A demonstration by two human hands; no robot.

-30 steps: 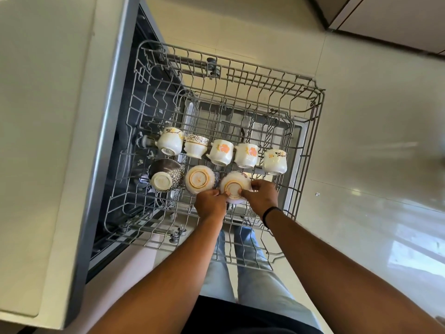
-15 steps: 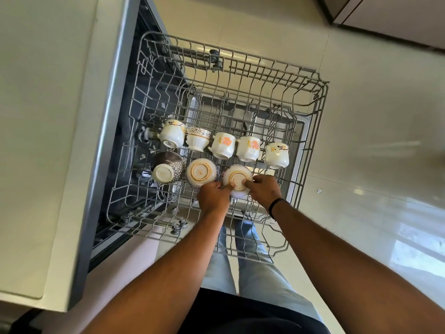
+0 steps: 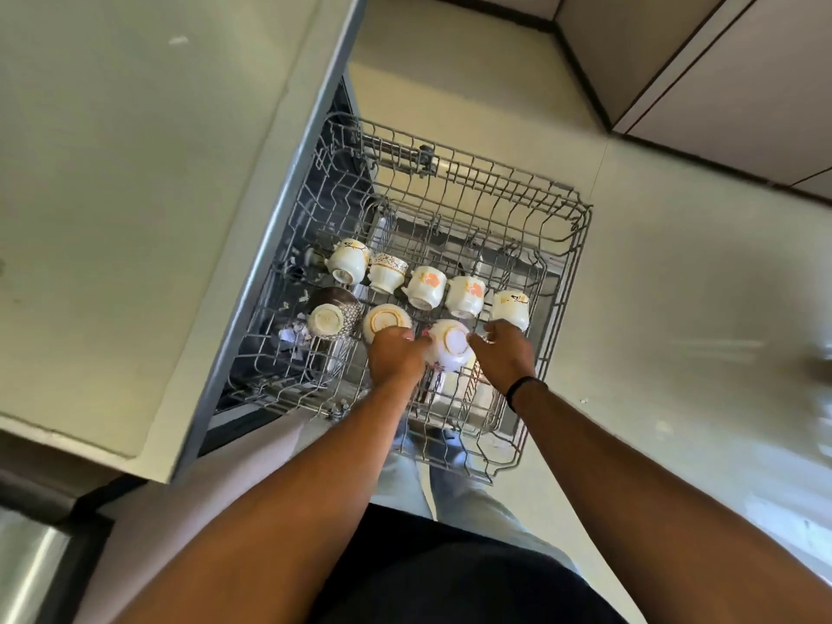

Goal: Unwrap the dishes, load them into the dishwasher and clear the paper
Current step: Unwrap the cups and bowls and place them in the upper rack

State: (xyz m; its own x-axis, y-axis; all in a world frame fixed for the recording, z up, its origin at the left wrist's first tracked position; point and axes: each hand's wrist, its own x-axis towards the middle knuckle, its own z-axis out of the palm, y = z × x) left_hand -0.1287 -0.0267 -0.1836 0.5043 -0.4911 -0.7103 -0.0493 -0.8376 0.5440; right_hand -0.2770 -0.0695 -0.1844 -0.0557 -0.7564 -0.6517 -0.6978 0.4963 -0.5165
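Two bare hands meet over the pulled-out grey wire dishwasher rack (image 3: 558,353), nearest the person. The left hand (image 3: 396,358) has its fingers curled against the left side of a small white ceramic bowl with an orange ring on its base (image 3: 452,349), which sits upside down and tilted among the tines near the rack's middle. The right hand (image 3: 502,358) lies just beside the bowl's right edge with fingers loosely bent; whether it touches the rim I cannot tell, and it seems to hold nothing.

Glazed ceramic like this is likely light but stiff, slick and easily chipped against wire, so a hold across the rim from both sides, easing it between tines, looks safest.

Just left, partly under the left hand, stands a second upturned white bowl with an orange ring (image 3: 382,319), then a dark patterned bowl with a pale base (image 3: 333,315). Beyond them a row of five white patterned cups (image 3: 425,288) lies on its side. Farther off, the rack's rear half holds nothing visible, and pale countertop (image 3: 135,173) borders the left.
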